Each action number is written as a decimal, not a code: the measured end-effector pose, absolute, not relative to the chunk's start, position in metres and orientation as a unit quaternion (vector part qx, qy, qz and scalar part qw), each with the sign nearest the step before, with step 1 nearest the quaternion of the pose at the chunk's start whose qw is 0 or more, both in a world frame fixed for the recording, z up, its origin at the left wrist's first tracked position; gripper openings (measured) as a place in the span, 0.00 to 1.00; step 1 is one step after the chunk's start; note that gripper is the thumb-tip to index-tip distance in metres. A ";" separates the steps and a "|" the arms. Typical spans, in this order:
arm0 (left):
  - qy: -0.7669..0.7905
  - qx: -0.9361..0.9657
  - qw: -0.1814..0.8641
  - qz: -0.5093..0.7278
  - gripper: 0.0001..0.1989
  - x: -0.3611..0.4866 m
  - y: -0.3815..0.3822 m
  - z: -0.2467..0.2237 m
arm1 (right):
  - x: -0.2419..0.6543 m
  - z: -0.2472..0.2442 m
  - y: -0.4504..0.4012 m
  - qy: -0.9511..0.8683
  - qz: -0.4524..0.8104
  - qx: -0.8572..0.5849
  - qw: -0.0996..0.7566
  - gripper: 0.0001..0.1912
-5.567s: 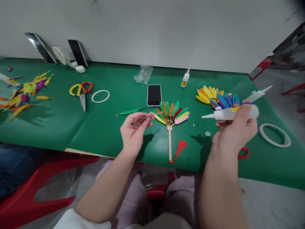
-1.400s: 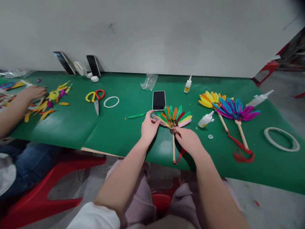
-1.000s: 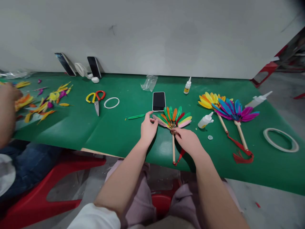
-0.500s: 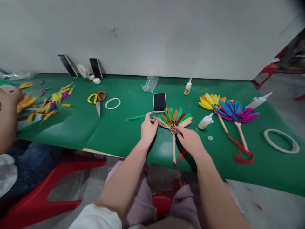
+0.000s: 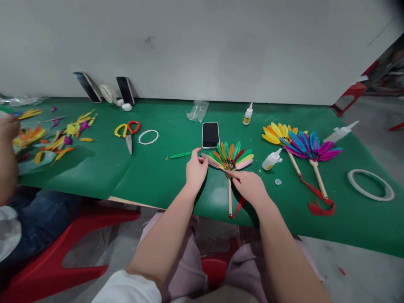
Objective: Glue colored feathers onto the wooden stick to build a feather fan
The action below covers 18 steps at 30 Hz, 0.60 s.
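A feather fan (image 5: 232,155) in green, orange, red, yellow and pink lies on the green table, its wooden handle toward me and a red tassel at the handle's end. My left hand (image 5: 196,169) is at the fan's left edge, thumb and finger closed near the pinkish outer feather. From the right, my right hand (image 5: 249,184) reaches over the fan's base, with a finger pressed where the feathers meet the handle. A phone (image 5: 210,135) lies just behind the fan. One loose green feather (image 5: 181,155) rests left of it.
Right: glue bottles (image 5: 272,159), a small cap (image 5: 278,182), a yellow fan (image 5: 277,131), a blue-purple fan (image 5: 312,147), a tape roll (image 5: 371,184). Left: scissors (image 5: 128,136), a white ring (image 5: 148,137), loose feathers (image 5: 58,141), another person's arm (image 5: 8,155). Behind: a small bottle (image 5: 248,114).
My right fingertip has shifted slightly down and left at the fan's base. The other person's hand at the far left has moved a little left. The whole view has shifted slightly.
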<state>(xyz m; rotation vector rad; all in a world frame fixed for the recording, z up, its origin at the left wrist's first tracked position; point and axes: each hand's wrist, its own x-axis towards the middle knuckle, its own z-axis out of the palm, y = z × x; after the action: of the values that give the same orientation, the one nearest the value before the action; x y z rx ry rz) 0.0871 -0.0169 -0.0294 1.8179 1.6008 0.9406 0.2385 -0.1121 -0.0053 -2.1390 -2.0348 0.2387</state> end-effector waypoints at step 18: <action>0.603 0.675 0.257 0.338 0.20 0.085 -0.016 -0.029 | 0.235 -0.003 -0.114 -0.686 0.073 -0.720 0.073 0.18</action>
<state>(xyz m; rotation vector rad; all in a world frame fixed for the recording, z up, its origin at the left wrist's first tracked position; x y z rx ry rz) 0.0853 -0.0156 -0.0289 1.8304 1.6366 0.9176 0.2347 -0.1144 -0.0032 -2.1632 -2.0614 0.2200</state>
